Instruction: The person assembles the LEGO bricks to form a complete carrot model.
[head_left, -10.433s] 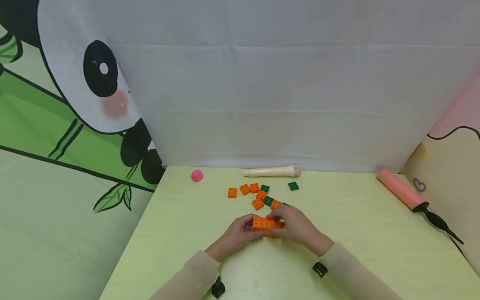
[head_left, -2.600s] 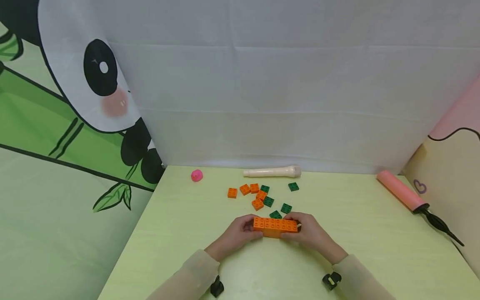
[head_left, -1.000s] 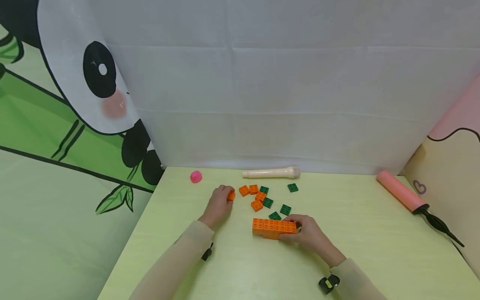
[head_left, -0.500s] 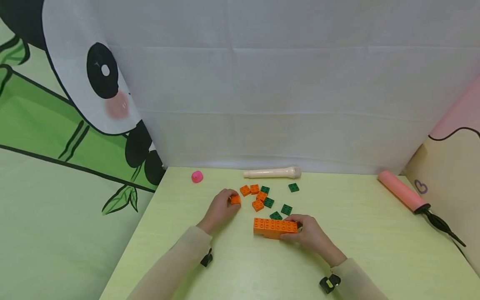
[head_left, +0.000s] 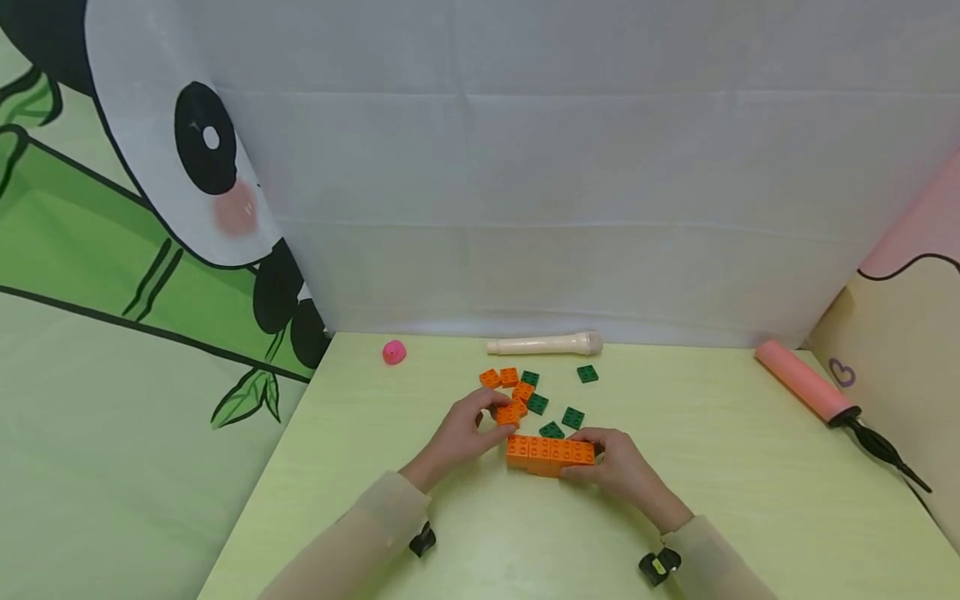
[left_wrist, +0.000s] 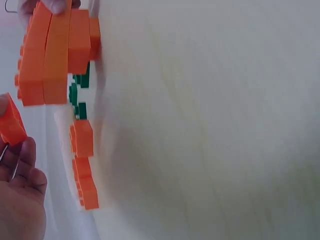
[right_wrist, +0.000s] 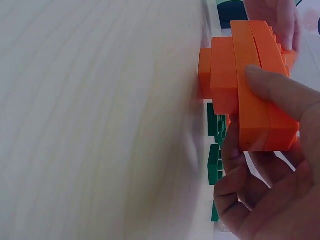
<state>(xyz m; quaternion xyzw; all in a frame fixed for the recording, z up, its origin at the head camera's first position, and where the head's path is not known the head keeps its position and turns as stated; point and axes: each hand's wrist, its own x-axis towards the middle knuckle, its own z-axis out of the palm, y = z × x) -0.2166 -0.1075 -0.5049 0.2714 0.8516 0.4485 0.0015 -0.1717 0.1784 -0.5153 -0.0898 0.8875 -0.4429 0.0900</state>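
My right hand (head_left: 624, 473) grips the right end of an orange toy brick assembly (head_left: 550, 456), its thumb on the near side. Seen in the right wrist view, the brick assembly (right_wrist: 250, 95) is stepped, with long upper layers and narrower layers beneath. My left hand (head_left: 461, 433) pinches a single orange toy brick (head_left: 507, 417) between thumb and fingers, just behind and above the assembly's left end. In the left wrist view this single brick (left_wrist: 12, 125) is apart from the assembly. Whether the assembly touches the table cannot be told.
Behind the hands lie loose orange bricks (head_left: 490, 378) and several green bricks (head_left: 573, 417) on the table (head_left: 675, 433). A whitish toy microphone (head_left: 543, 343) and a pink ball-like piece (head_left: 393, 352) are at the back. To the right lies a pink pump-like tube (head_left: 802, 382).
The assembly's upper row grew longer on the right earlier. My left hand then left it, took an orange brick from the left and carried it rightward. The right hand has stayed on the assembly.
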